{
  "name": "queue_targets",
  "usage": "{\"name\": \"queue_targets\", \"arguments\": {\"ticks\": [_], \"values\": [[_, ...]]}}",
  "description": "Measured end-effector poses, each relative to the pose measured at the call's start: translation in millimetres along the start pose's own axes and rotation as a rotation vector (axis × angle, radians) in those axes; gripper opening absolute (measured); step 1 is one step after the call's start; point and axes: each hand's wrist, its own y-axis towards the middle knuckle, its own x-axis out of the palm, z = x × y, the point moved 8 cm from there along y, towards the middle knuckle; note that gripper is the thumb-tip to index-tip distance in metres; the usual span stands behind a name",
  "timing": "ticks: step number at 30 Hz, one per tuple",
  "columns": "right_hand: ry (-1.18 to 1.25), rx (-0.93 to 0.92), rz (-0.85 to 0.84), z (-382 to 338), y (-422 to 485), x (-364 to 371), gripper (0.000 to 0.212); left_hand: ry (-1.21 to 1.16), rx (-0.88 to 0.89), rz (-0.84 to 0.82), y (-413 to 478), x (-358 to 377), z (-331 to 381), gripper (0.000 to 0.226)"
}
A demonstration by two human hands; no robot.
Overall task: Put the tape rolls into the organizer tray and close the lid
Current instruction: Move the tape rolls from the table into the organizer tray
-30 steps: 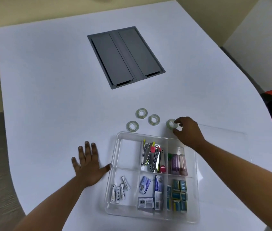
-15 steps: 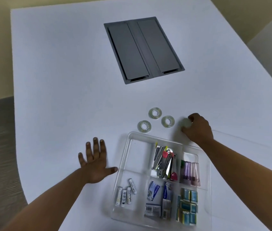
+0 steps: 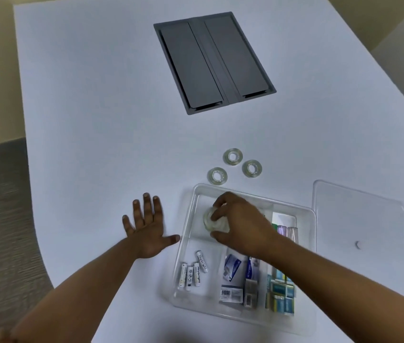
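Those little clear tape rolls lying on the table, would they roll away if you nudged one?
Probably not. The three tape rolls on the table lie flat on their faces, so a nudge would likely slide them. On edge, one could roll. They look small and light: the right hand holds one with fingertips alone.

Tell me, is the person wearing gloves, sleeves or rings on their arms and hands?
No. Both forearms are bare as far as the picture shows, with no sleeves in view. The left hand and right hand have no gloves, and I see no rings, watch or bracelets.

An office meeting room: white conference table [image 3: 97,120] with a recessed grey cable hatch [image 3: 214,61] (both flaps shut).
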Motion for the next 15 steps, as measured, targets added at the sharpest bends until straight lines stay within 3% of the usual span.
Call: {"name": "queue_targets", "arguments": {"ticks": [9, 15], "values": [[-0.334, -0.031, -0.05, -6.6, -2.5, 26.7, 0.049, -0.011, 0.014, 0.008, 1.8, 0.7, -1.0, 0.117], [-0.358, -0.023, -0.124, -6.7, -3.3, 36.0, 0.043, -0.012, 0.015, 0.016, 2.0, 1.6, -2.3, 0.116]]}}
